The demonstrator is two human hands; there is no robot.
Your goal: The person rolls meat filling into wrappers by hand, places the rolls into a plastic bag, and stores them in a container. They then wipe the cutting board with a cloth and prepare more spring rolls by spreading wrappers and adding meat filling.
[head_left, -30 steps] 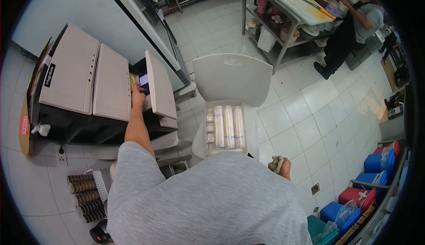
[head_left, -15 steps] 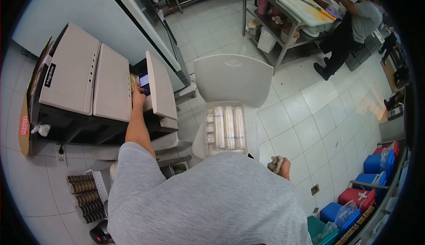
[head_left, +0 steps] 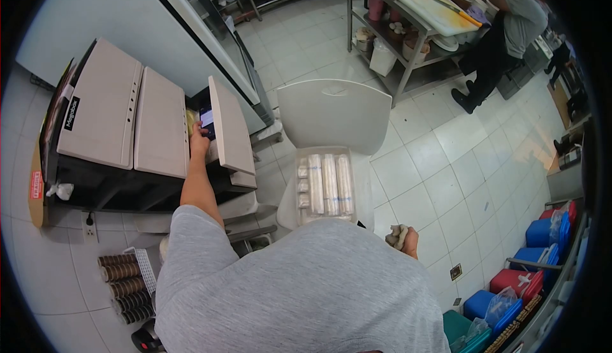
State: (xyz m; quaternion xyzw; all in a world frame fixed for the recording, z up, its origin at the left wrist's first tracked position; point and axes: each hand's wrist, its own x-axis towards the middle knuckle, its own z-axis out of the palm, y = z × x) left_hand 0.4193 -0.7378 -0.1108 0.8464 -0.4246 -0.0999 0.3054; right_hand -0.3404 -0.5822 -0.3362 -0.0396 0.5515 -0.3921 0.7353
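Note:
My left hand [head_left: 199, 142] reaches into the partly open top drawer [head_left: 231, 126] of the cabinet at the left. Its fingers are closed at the lower end of a dark phone [head_left: 206, 117] with a lit screen; part of the grip is hidden. Something yellow [head_left: 190, 119] lies beside the phone in the drawer. My right hand [head_left: 410, 243] hangs low at my right side, wrapped round a crumpled greyish cloth [head_left: 396, 235]. In front of me a white chair [head_left: 335, 110] bears a clear plastic container [head_left: 326, 216] with several wrapped rolls [head_left: 329, 184].
A tall fridge [head_left: 108, 21] stands behind the drawer cabinet [head_left: 95, 104]. Ahead to the right, a co-worker [head_left: 503, 47] stands at a steel table [head_left: 417, 31]. Several blue and red bins [head_left: 515, 283] line the right side. A white basket [head_left: 145, 270] sits low at the left.
My view has shifted very slightly. The co-worker's arms and head have moved a little at the table. Both my hands stay in place.

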